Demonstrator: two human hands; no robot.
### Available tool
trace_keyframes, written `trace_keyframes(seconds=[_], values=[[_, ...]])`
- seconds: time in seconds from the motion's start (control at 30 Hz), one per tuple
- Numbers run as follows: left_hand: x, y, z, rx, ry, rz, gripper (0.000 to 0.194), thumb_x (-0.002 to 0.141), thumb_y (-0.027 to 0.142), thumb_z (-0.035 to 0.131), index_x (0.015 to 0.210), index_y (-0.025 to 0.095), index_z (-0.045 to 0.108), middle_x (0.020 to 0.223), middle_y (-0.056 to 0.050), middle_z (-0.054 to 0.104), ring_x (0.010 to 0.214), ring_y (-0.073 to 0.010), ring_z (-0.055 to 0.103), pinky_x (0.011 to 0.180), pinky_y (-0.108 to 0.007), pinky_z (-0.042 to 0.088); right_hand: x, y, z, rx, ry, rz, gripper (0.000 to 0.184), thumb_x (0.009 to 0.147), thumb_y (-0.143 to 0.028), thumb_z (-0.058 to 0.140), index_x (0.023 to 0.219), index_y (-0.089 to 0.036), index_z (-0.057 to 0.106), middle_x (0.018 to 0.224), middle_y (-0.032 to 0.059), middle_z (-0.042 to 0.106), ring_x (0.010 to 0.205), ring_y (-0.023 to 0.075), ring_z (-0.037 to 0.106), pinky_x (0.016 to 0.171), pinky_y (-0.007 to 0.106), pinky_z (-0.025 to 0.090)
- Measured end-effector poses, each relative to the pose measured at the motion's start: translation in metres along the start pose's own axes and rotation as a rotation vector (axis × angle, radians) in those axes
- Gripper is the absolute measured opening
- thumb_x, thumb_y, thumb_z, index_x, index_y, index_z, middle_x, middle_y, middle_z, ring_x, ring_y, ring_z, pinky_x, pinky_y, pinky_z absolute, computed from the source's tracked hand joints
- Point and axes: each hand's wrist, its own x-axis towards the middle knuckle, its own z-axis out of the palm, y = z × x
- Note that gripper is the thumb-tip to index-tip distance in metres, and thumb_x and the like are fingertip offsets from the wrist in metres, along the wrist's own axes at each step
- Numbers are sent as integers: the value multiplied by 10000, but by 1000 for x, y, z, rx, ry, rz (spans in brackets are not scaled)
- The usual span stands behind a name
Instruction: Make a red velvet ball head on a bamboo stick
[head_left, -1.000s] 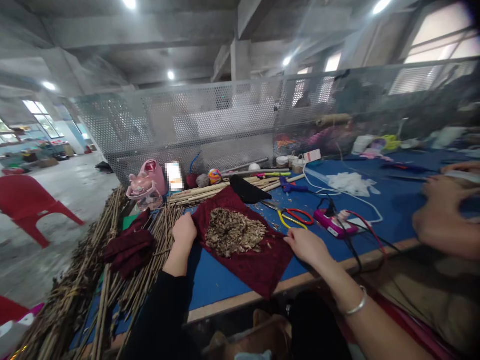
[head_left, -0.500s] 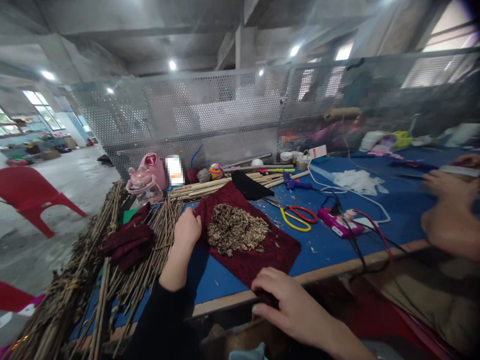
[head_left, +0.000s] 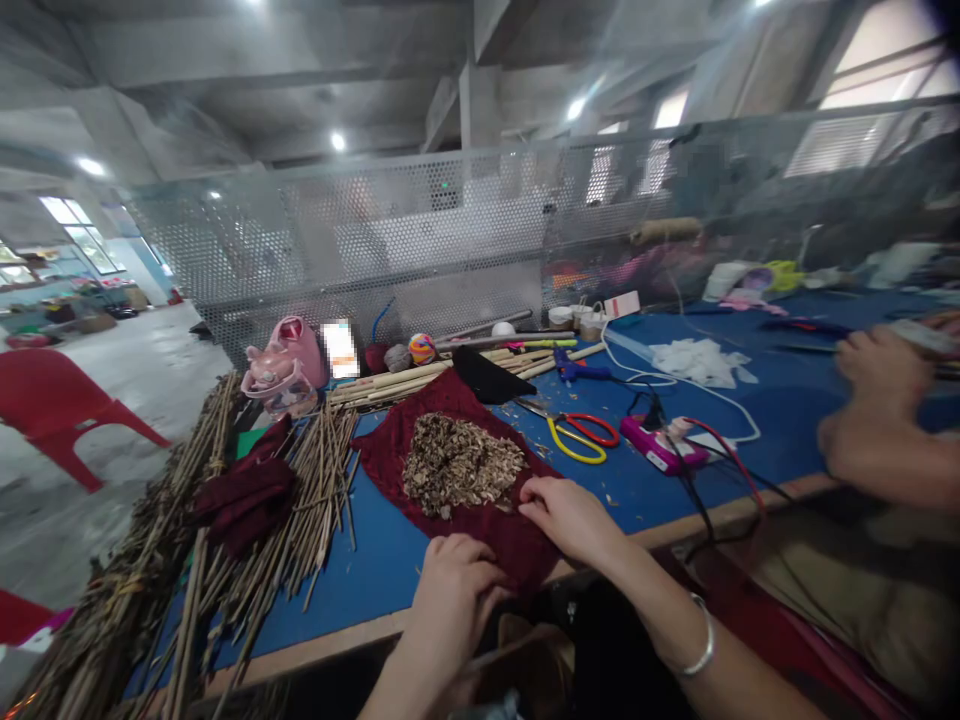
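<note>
A dark red cloth (head_left: 517,540) lies spread on the blue table (head_left: 375,570), with a heap of brown dried chips (head_left: 459,465) on its middle. My left hand (head_left: 454,590) is at the cloth's near corner by the table edge, its fingers curled onto the fabric. My right hand (head_left: 570,515) rests on the cloth just right of the heap, fingers stretched out and touching the heap's edge. A bracelet sits on my right wrist.
Bundles of thin sticks (head_left: 225,560) and a folded dark red cloth (head_left: 244,490) lie at left. Red-and-yellow scissors (head_left: 581,435), a pink device with cables (head_left: 664,445) and a pink bottle (head_left: 289,365) lie around. A co-worker's hands (head_left: 877,410) work at right. A perforated screen (head_left: 450,230) backs the table.
My left hand left the cloth's far left edge and came to its near corner. My right hand moved from the table edge up onto the cloth beside the heap.
</note>
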Motion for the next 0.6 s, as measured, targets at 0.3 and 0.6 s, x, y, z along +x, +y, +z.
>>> trace_keyframes(seconds=[0.3, 0.6], values=[[-22, -7, -17, -124, 92, 82, 164, 806, 125, 568, 902, 221, 659, 819, -3, 697, 786, -169, 602, 729, -298, 419, 3, 26, -2, -125, 149, 206, 283, 818, -475, 524, 863, -201, 575, 867, 72, 654, 830, 237, 606, 621, 285, 353], [4, -3, -20, -157, 318, -75, 147, 844, 216, 545, 896, 222, 683, 853, -29, 723, 781, -180, 649, 719, -283, 474, -10, 6, -8, 180, 278, -128, 434, 774, -500, 589, 1069, -184, 545, 1107, 116, 599, 1030, 260, 548, 868, 369, 418]])
